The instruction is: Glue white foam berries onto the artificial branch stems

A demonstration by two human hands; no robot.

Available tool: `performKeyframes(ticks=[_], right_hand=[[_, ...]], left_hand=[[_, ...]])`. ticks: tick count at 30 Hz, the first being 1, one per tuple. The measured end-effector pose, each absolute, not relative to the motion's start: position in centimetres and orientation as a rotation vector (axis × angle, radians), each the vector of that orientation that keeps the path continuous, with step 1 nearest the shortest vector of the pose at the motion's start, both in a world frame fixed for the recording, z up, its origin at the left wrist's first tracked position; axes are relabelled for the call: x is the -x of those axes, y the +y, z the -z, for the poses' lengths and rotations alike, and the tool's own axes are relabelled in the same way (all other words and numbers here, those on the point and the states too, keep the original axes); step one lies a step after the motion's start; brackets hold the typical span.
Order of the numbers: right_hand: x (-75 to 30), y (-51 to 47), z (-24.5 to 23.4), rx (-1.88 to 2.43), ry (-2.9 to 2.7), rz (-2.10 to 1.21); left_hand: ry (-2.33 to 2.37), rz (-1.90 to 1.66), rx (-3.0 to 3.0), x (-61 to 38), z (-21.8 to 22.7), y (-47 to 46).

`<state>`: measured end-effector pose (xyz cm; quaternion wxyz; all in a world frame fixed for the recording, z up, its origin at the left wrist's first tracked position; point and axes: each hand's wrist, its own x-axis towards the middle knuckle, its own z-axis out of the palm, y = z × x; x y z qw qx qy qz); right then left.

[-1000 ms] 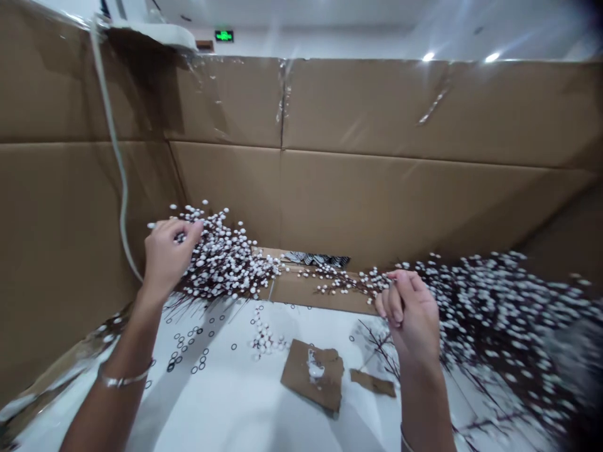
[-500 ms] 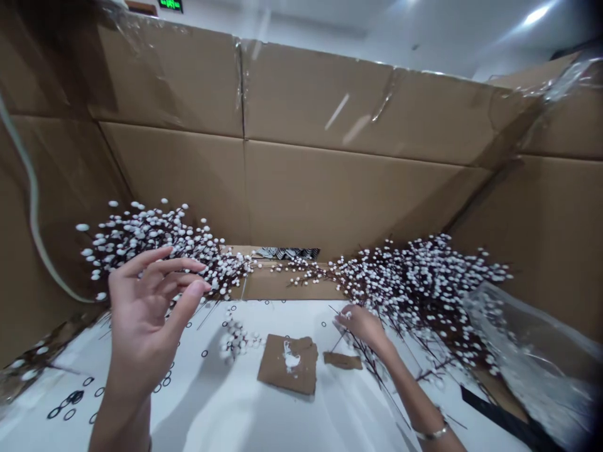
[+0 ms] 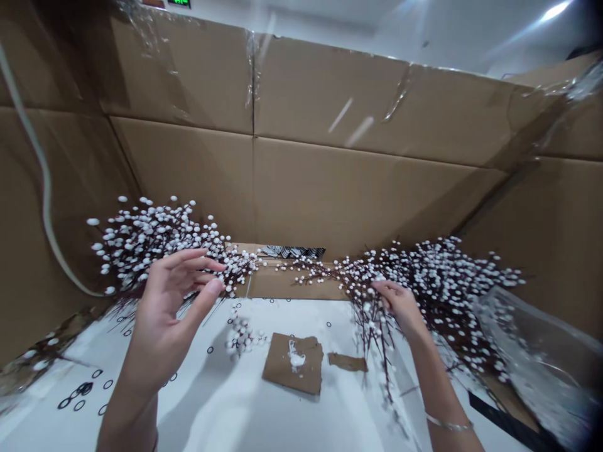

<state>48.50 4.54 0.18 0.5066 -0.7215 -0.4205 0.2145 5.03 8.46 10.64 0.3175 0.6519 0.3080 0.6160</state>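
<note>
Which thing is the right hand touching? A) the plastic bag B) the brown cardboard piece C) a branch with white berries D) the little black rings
C. The right hand is up against a branch with white berries, with its fingers among the stems.

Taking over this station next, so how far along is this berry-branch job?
Seemingly done: a bushy dark-stemmed white-berry bunch lies at left. In hand: the right hand touches a matching bunch; the open left hand holds nothing. Still left: small black rings and a loose white-berry sprig lie on the white tabletop.
</note>
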Motion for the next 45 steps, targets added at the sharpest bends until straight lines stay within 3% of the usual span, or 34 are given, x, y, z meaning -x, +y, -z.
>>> performKeyframes(ticks=[6,33,40,45], right_hand=[[-51.1,3.5,-1.7,1.511,-0.858,-0.533],[-57.5,3.3,-3.0,1.391,-0.899,-0.855],[-55.4,4.4,-2.7,1.388,-0.852,-0.816],[-53.6,5.2,-2.7,1.391,-0.866,-0.764]], left_hand=[[0.825,-1.564,-1.743,-5.1,-10.4,8.7],[0.850,-1.239,-1.879,-7.7,-9.3,8.2],[0.540,-0.468,-1.766,-20.0,-3.6,7.9],[0.543,-0.466,-1.805,-30.3,1.2,7.3]])
